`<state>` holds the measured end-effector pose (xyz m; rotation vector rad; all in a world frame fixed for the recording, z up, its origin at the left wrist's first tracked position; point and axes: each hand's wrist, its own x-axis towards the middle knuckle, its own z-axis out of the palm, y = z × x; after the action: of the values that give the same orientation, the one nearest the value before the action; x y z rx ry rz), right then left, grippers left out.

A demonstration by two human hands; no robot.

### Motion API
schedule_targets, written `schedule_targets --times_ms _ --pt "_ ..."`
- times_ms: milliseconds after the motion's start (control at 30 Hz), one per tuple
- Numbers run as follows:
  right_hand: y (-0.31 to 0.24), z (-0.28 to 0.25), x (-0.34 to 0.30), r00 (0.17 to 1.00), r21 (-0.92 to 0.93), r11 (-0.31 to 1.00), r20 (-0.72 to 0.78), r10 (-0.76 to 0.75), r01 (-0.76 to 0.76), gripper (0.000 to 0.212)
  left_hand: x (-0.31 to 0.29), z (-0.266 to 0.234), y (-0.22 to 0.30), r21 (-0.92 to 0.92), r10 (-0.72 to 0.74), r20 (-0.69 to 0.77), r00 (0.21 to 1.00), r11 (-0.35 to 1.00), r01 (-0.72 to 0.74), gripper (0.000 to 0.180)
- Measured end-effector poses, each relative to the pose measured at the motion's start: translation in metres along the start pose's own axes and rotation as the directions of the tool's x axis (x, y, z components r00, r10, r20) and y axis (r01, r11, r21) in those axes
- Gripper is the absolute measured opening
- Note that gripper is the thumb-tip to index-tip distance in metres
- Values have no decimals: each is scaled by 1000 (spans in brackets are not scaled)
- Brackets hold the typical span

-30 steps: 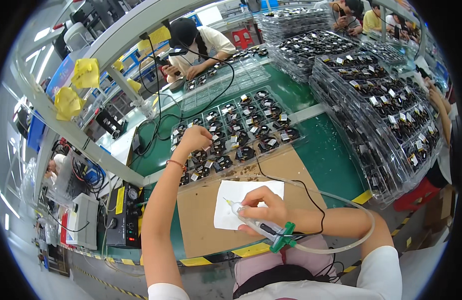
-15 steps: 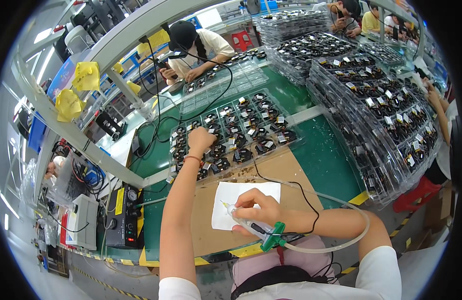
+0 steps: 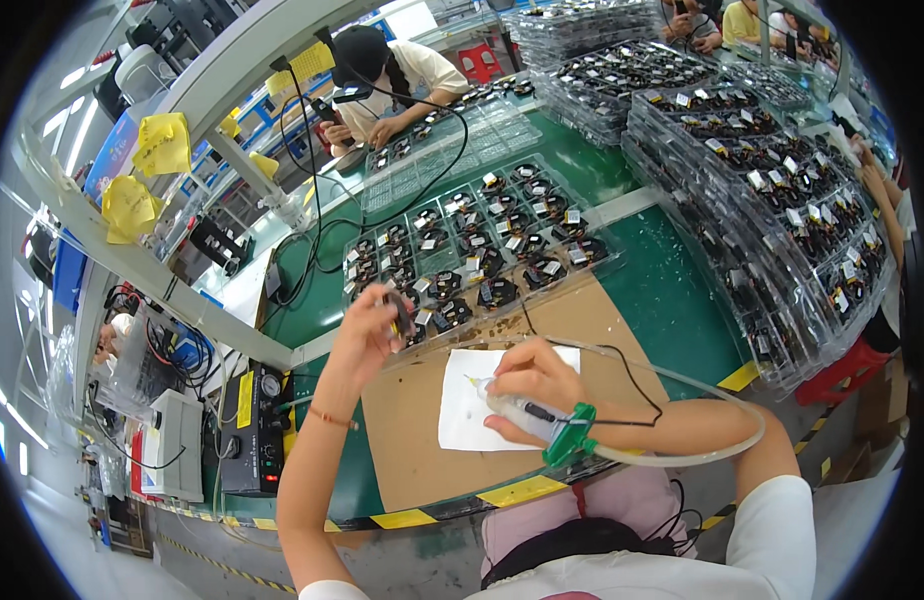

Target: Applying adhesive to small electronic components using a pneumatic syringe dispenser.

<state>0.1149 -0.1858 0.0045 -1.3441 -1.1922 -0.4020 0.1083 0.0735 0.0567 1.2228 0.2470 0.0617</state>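
My left hand (image 3: 362, 335) is raised in front of the clear tray's near left edge, fingers closed on a small dark round part (image 3: 399, 314). Similar black parts with white labels (image 3: 498, 292) fill the compartments of the clear plastic tray (image 3: 615, 262). In my right hand (image 3: 542, 382) is a clear dispensing syringe (image 3: 512, 410), its needle tip pointing left over a white paper sheet (image 3: 462, 425). A green adapter (image 3: 570, 436) caps the syringe's rear end, joined to a translucent hose (image 3: 682, 458). The sheet lies on brown cardboard (image 3: 412, 470).
Tall stacks of filled trays (image 3: 752, 250) stand at the right. A black box with a gauge (image 3: 254, 435) sits at the left, beside a metal post (image 3: 172, 290). Across the green bench (image 3: 672, 290), a co-worker (image 3: 402, 80) handles parts. Black cables (image 3: 317, 215) hang near the tray.
My left hand has come back from the tray toward me, turned upward, and now holds a dark round part. My right hand with the syringe has shifted slightly up and right in view.
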Motion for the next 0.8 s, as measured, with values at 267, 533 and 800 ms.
schedule_targets --times_ms 267,533,800 --pt "2 -3 3 991 15 991 -20 136 -135 40 -85 10 -37 59 -165 326 931 986 154 15" --pt "7 -7 8 938 -10 945 117 325 -326 37 -98 8 -66 -79 -176 562 808 961 265 12" --pt "3 3 15 780 213 752 99 618 -624 31 -108 11 -57 16 -288 595 750 937 348 25"
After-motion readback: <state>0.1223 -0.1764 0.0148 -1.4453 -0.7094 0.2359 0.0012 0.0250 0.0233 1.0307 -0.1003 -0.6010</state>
